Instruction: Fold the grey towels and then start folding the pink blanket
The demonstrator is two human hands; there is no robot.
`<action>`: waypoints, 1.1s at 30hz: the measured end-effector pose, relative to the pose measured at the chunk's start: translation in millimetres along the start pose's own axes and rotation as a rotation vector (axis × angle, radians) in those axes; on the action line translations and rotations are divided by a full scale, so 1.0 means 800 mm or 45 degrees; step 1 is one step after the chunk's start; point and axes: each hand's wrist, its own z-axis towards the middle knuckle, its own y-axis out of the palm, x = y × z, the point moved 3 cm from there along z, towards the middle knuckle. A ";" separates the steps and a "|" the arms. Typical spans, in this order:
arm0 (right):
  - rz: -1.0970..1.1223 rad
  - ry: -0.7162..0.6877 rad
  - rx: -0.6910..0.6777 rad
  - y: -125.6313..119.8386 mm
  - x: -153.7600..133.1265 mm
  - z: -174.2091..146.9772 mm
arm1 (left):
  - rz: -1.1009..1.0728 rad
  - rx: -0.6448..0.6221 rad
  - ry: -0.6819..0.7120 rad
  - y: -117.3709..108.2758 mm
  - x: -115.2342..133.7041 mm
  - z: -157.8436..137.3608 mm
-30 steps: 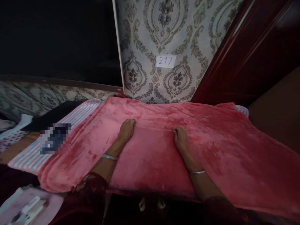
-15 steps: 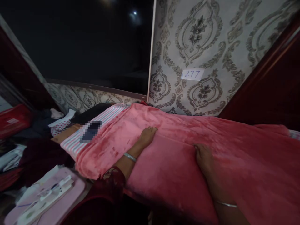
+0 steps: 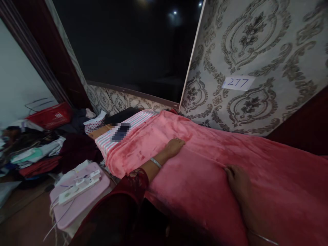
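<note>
A plush pink-red blanket (image 3: 200,184) lies spread over a raised surface and fills the lower right. My left hand (image 3: 175,147), with a silver bangle at its wrist, rests on it, fingers curled closed on the cloth. To the right and nearer, my right hand (image 3: 237,177) has its thumb and fingers pinched on the same blanket. A straight crease runs through the fabric between both hands. Past the blanket's left end, a striped cloth (image 3: 106,140) shows, with a dark, blurred-out object (image 3: 120,132) on it.
A pink stool (image 3: 94,201) at lower left carries a white power strip (image 3: 79,188) with trailing cables. Piled clothes (image 3: 38,153) and a red bag (image 3: 52,115) lie beyond. A large dark TV screen (image 3: 133,48) and patterned wall (image 3: 253,41) stand behind the blanket.
The view has swung left, so more of the stool and clothes pile shows. Both hands keep about the same places on the blanket.
</note>
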 end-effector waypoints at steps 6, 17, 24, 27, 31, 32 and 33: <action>0.022 -0.007 0.018 0.005 0.005 0.001 | 0.104 0.179 -0.491 -0.066 -0.096 -0.024; 0.012 0.044 0.020 0.010 0.000 0.001 | -0.026 0.238 -1.094 -0.134 -0.233 -0.050; -0.004 0.095 0.031 0.009 -0.001 0.003 | -0.139 0.413 -1.132 -0.154 -0.254 -0.067; 0.000 0.098 0.061 0.010 -0.002 0.003 | -0.103 0.449 -1.130 -0.154 -0.255 -0.072; 0.008 0.090 0.034 0.008 -0.004 0.004 | -0.005 0.476 -1.060 -0.155 -0.240 -0.067; 0.008 0.095 0.025 0.007 -0.004 0.005 | 0.024 0.481 -1.023 -0.154 -0.231 -0.064; 0.006 0.101 0.018 0.007 -0.004 0.005 | 0.049 0.481 -0.967 -0.152 -0.219 -0.059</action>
